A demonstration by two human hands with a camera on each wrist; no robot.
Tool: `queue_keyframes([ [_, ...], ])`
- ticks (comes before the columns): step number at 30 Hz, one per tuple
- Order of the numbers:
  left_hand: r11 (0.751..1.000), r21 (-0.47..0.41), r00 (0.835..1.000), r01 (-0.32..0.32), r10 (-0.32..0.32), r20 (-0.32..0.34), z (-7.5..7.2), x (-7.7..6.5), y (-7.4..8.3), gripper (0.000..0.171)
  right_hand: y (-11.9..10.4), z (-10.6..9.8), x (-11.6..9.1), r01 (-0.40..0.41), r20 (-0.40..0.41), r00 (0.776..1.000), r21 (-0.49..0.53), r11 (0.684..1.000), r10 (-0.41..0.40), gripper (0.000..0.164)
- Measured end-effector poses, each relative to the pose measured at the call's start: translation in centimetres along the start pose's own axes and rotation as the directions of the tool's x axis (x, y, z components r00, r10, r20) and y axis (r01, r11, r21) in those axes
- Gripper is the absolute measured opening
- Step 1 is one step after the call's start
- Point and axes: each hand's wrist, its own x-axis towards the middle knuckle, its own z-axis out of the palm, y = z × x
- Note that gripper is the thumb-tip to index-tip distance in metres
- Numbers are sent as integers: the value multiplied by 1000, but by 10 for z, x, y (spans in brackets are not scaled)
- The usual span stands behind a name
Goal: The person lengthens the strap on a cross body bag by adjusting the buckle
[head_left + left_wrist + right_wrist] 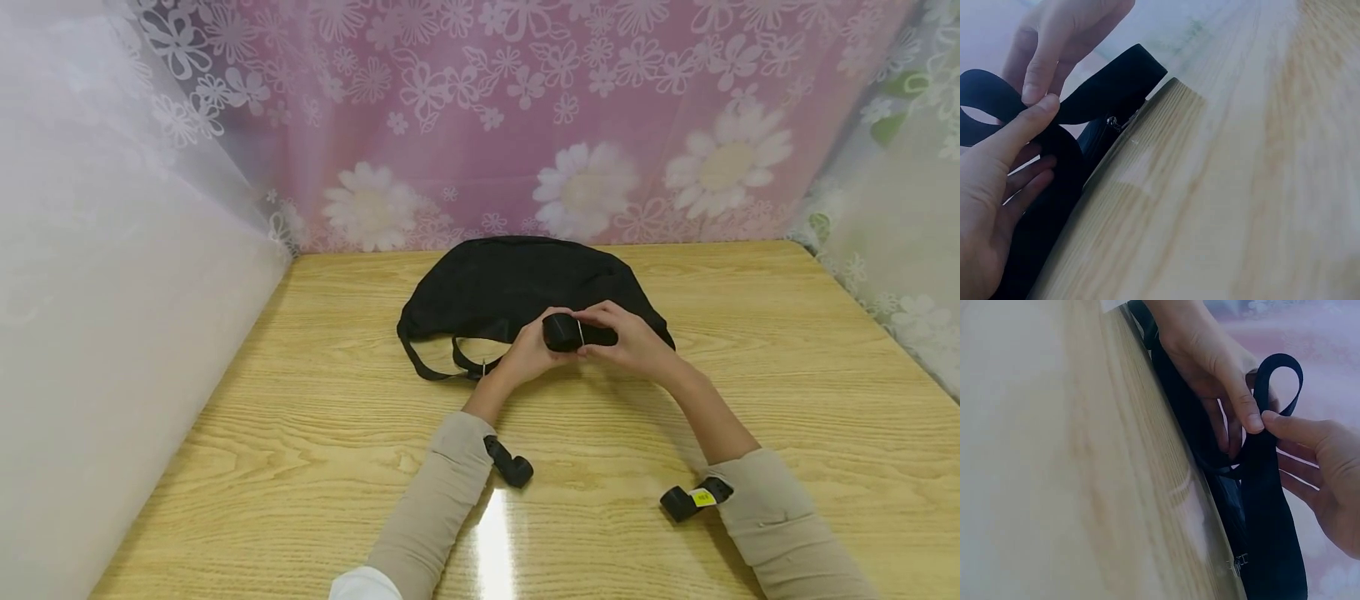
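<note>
A black fabric bag (525, 279) lies on the wooden table, its curved side toward the back curtain. In front of it, both hands meet at the bag's black strap (561, 332). My left hand (531, 354) pinches the strap between thumb and fingers where it folds into a loop (1285, 359). Beside it, thumb to thumb, my right hand (630, 340) pinches the same strap. A thin pale metal edge (581, 333) shows between the hands in the head view. From the pinch, the wide strap (1116, 84) runs back toward the bag.
Another part of the strap (427, 371), with a metal piece (484, 367), lies on the table (300, 467) left of the hands. A floral curtain (480, 108) hangs behind, and pale sheets flank both sides. Black camera mounts (513, 468) stick out from the wrists.
</note>
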Motion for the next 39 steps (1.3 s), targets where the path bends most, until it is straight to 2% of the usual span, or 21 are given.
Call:
queue_keyframes([
  [6, 1000, -16, 1000, -18, 18, -10, 0, -1, 0, 57, 1, -3, -2, 22, -22, 1000, 26, 999, -22, 47],
  [9, 998, -56, 999, -35, 34, -21, 1, -1, -1, 55, 3, -4, -3, 13, -30, 999, 67, 998, -11, 42],
  [12, 994, -91, 998, -53, 49, -37, 1, -2, -2, 53, 7, -4, -3, -19, -37, 999, 87, 996, 22, 34],
  [16, 992, -108, 996, -69, 62, -64, 1, -4, 0, 52, 10, -4, -2, -84, -44, 995, 50, 995, 86, 24],
  [20, 988, -108, 991, -110, 100, -92, -5, -7, 14, 50, 12, -3, -3, -112, -44, 993, 8, 994, 112, 19],
  [24, 986, -99, 988, -131, 122, -93, -11, -11, 31, 48, 16, -4, -4, -109, -51, 993, 2, 994, 109, 17],
  [30, 991, -103, 993, -86, 77, -91, -17, -11, 37, 47, 22, -9, -7, -128, -40, 991, 33, 991, 129, 16],
  [35, 986, -168, 996, 25, -38, -76, -24, -12, 35, 48, 26, -14, -10, -144, -36, 989, 13, 990, 144, 16],
  [39, 980, -191, 995, 63, -76, -64, -26, -10, 30, 49, 29, -16, -11, -142, -35, 989, -2, 990, 141, 15],
])
